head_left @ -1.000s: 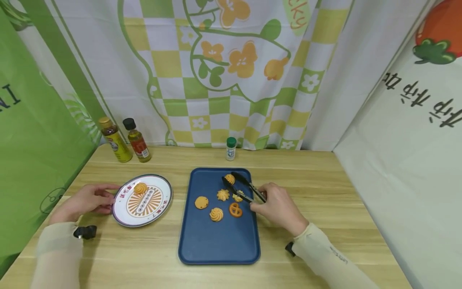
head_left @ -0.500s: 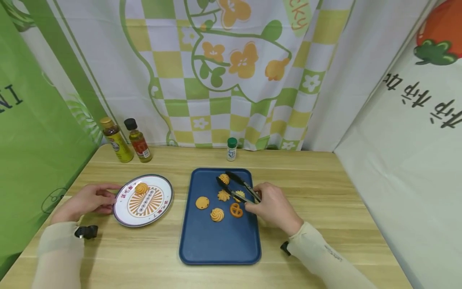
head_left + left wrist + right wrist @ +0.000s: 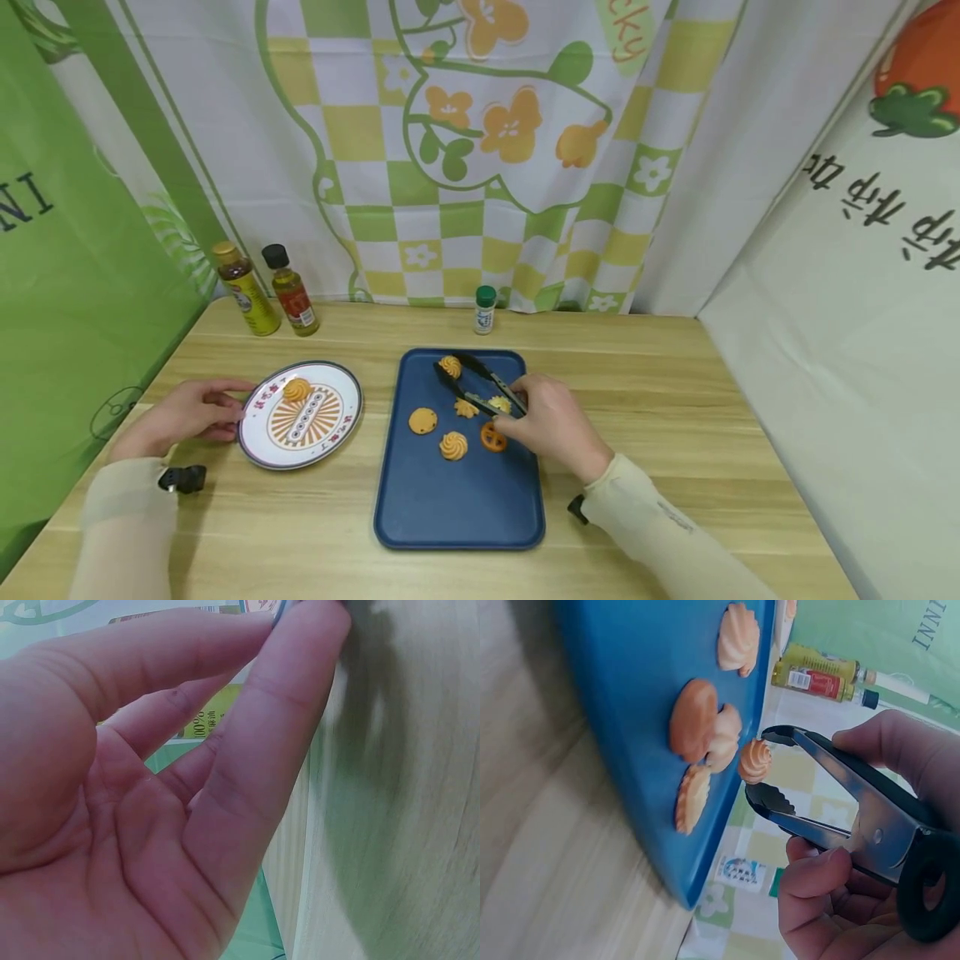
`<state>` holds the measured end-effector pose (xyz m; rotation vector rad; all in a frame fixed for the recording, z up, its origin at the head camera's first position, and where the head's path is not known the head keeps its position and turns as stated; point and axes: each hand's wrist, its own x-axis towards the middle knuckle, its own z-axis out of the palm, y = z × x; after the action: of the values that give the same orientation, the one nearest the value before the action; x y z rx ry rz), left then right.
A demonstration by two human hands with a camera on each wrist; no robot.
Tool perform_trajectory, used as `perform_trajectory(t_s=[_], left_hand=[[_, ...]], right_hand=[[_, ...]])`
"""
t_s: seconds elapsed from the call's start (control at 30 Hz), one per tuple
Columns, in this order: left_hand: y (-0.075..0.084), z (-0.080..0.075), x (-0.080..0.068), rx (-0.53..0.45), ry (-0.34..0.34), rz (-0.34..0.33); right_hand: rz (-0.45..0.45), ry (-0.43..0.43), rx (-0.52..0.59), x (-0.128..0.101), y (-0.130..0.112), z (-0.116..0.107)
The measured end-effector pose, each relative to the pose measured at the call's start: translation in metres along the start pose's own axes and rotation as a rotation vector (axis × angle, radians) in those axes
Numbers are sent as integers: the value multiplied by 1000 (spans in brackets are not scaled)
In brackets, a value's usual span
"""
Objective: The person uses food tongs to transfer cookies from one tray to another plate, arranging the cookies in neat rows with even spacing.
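My left hand (image 3: 183, 417) pinches the left rim of a white plate (image 3: 330, 437) with a printed sunburst; one swirl cookie (image 3: 297, 389) lies on it. My right hand (image 3: 551, 421) grips black-and-metal tongs (image 3: 870, 832) over the far part of a blue tray (image 3: 457, 517). Between the tong tips is another swirl cookie (image 3: 754, 761). Nearer me on the tray lie a round flat cookie (image 3: 422, 421), a swirl cookie (image 3: 453, 446) and a pretzel (image 3: 492, 437). Two more cookies, one being a star-shaped cookie (image 3: 465, 408), are partly covered by the tongs.
A yellow-labelled bottle (image 3: 247, 292) and a red-labelled bottle (image 3: 294, 296) stand at the back left of the wooden table (image 3: 637, 375). Behind the tray is a green-capped shaker (image 3: 484, 312). A patterned curtain (image 3: 420, 183) hangs along the back.
My right hand has moved left with the tongs, and the swirl cookie between their tips has shifted left with them. My left hand stays at the plate's rim.
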<state>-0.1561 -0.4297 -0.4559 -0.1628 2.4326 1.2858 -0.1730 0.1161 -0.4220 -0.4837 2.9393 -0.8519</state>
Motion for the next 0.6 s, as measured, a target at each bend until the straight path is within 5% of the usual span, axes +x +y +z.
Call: perform_trajectory(t_s=[0.6], left_hand=[[-2, 1, 1, -12, 3, 14]], right_hand=[[-122, -60, 86, 22, -55, 26]])
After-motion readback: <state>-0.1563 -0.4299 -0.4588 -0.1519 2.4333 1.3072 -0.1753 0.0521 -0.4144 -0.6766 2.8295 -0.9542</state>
